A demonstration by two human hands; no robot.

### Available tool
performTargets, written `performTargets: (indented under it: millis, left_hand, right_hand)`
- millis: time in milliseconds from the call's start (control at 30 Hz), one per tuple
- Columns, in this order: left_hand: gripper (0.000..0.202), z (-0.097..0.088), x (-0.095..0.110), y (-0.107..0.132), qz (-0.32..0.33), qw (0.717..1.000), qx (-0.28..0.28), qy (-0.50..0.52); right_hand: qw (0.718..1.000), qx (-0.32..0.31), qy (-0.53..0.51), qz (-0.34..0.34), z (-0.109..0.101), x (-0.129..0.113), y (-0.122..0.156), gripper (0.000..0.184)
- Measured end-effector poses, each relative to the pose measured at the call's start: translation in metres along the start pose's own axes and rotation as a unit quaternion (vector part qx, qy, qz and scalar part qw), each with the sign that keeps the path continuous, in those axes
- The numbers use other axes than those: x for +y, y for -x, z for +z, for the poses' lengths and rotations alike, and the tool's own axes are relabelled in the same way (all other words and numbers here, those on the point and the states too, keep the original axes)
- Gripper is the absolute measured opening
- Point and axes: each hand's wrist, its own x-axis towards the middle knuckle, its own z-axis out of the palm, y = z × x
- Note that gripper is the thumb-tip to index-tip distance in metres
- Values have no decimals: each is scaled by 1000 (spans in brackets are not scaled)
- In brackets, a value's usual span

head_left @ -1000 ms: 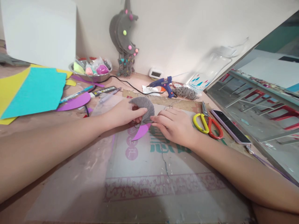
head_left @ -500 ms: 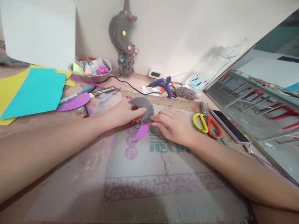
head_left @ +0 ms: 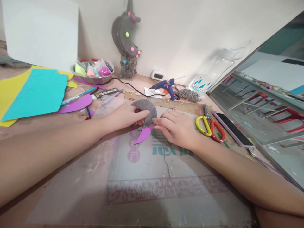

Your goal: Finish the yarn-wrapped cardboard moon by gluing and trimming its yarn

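Observation:
A crescent moon [head_left: 147,109], mostly wrapped in grey yarn with its lower tip showing bare purple, is held above the mat. My left hand [head_left: 129,114] grips it from the left, thumb on the front and fingers curled behind. At its right edge, my right hand [head_left: 179,126] pinches the grey yarn against the wrapped part. From that hand a strand seems to run back toward the ball of grey yarn [head_left: 188,94]. A small yarn loop hangs under the left fingers. Parts of the fingers behind the crescent are hidden.
Scissors [head_left: 210,125] and a phone [head_left: 234,129] lie right of my hands. A blue glue gun [head_left: 165,86] rests behind with its cord. Coloured sheets [head_left: 35,95] and a metal bowl of small bags [head_left: 93,77] sit left. A decorated moon [head_left: 127,38] hangs at the wall.
Almost nothing differs; both hands keep their hold on the crescent and yarn. The whole view has shifted very slightly.

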Motion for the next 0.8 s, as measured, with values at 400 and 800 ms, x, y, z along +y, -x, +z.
performTargets:
  millis: [400, 800]
  left_hand:
    - [33, -1, 0, 0, -4, 1000, -2, -6]
    - [36, 1, -3, -1, -12, 1000, -1, 9]
  right_hand:
    - [1000, -6, 22, -14, -4, -3, -2, 22]
    - [997, 40, -63, 19, 4, 5, 2, 20]
